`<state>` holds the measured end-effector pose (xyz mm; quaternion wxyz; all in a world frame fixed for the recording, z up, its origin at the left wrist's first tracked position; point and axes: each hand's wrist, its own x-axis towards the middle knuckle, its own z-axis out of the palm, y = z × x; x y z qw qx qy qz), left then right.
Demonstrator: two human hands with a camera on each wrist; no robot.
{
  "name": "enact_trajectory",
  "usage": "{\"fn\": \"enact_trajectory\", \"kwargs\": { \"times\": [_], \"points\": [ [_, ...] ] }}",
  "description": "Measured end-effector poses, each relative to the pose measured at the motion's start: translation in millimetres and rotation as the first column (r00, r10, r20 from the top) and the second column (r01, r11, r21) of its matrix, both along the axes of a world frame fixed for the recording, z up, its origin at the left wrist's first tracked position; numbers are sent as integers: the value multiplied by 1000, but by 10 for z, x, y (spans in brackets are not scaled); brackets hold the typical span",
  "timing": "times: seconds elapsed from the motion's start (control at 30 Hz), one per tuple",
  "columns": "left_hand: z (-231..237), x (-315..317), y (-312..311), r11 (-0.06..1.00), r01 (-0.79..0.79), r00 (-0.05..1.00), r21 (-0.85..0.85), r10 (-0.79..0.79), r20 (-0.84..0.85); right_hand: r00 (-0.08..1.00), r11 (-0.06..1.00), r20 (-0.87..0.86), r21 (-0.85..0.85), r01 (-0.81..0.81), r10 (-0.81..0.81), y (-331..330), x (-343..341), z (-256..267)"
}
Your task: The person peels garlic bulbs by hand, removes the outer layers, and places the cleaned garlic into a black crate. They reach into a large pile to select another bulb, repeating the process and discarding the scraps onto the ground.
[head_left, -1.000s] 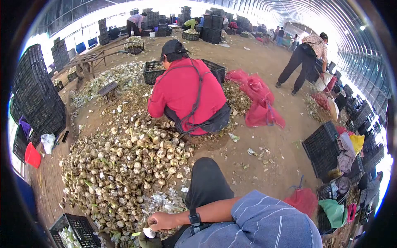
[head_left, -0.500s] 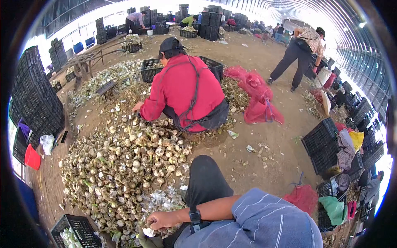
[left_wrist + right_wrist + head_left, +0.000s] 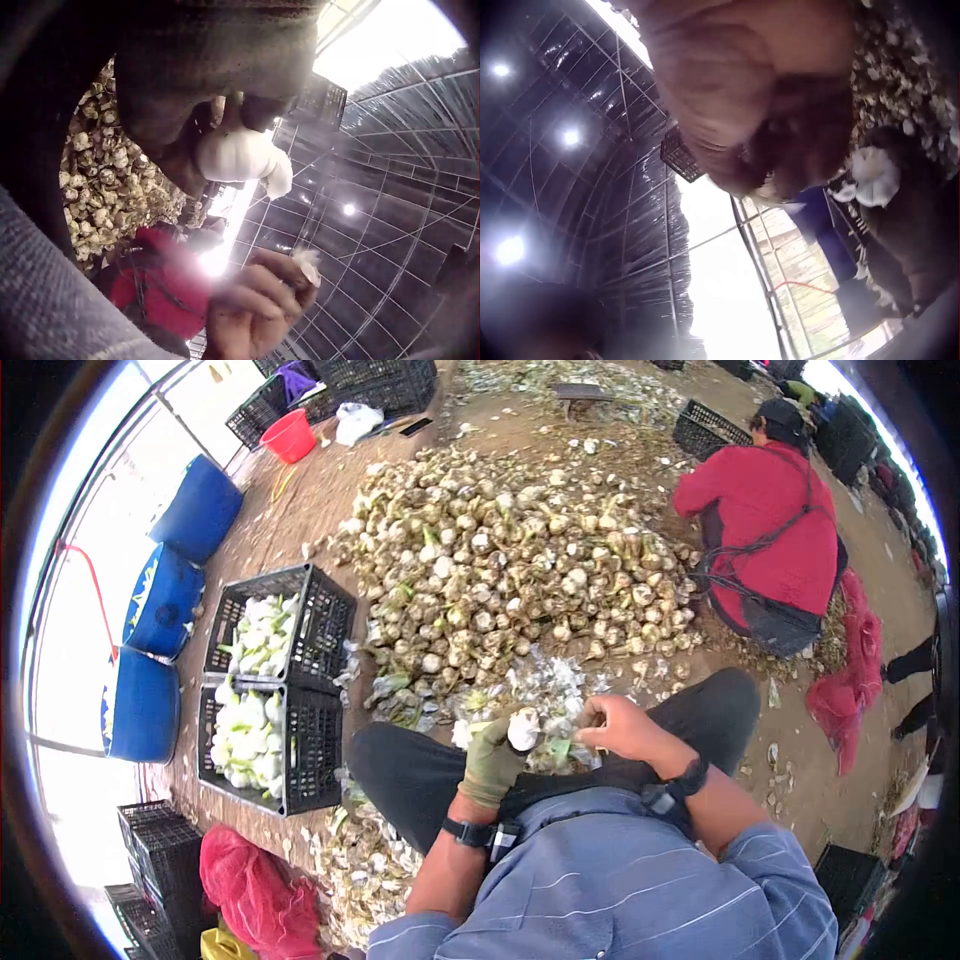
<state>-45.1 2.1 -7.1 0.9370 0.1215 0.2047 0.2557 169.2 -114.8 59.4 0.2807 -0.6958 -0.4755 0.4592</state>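
Note:
My left hand (image 3: 492, 762), in an olive work glove, holds a peeled white garlic bulb (image 3: 522, 730) between fingers and thumb over my lap. In the left wrist view the garlic bulb (image 3: 234, 156) hangs below the gloved fingers with a loose flap of skin at its side. My bare right hand (image 3: 628, 732) is a short way to the right of the bulb, its fingers curled. At its fingertips, in the left wrist view, it pinches a whitish shred of garlic skin (image 3: 307, 271). White peelings (image 3: 550, 685) lie just beyond both hands.
A large heap of unpeeled garlic (image 3: 480, 580) spreads in front of me. Two black crates (image 3: 315, 745) of white bulbs stand to the left, near blue barrels (image 3: 145, 705). A person in red (image 3: 765, 530) sits at the right beside pink mesh bags (image 3: 845, 695).
The head view has swung left and down, bringing the gloved left hand and crates into full view. My right hand, earlier at the bulb, is now apart from it.

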Motion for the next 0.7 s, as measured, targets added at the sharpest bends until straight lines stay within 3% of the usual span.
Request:
{"fn": "enact_trajectory", "kwargs": {
  "times": [0.1, 0.2, 0.27, 0.33, 0.37, 0.43, 0.53, 0.57, 0.67, 0.7],
  "points": [
    [-10, 56, 20, 997, -64, 997, 47, 66, -43, 978, 967, 148, 229, 111, -147, 37, -194, -205],
    [-54, 1, 2, 978, -60, 987, 200, 89, -137, 991, 986, -89, 124, 107, -97, 208, -421, 246],
    [-75, -10, 32, 939, -22, 967, 343, 107, -230, 999, 951, 11, 307, 46, -52, 298, -462, 180],
    [40, 6, 9, 934, -28, 939, 356, 147, -311, 987, 899, 155, 437, -29, -44, 369, -454, 74],
    [182, 20, 10, 934, -30, 926, 356, 160, -341, 997, 938, -33, 336, 82, -76, 377, -461, 84],
    [201, -8, 22, 935, -32, 929, 354, 159, -334, 904, 970, -382, 66, 232, -190, 374, -474, 104],
    [90, -65, 27, 933, -27, 963, 358, 120, -240, 541, 812, -743, -3, 584, -393, 335, -356, -28],
    [123, -61, 31, 930, -26, 967, 366, 115, -226, 425, 735, -793, -41, 677, -436, 329, -283, -41],
    [140, -44, 38, 941, -20, 969, 337, 101, -226, 776, 869, -452, 4, 495, -440, 289, -122, -196],
    [137, -38, 38, 948, -19, 968, 318, 97, -231, 946, 940, 42, 138, 312, -320, 248, -150, -277]
  ]
}}
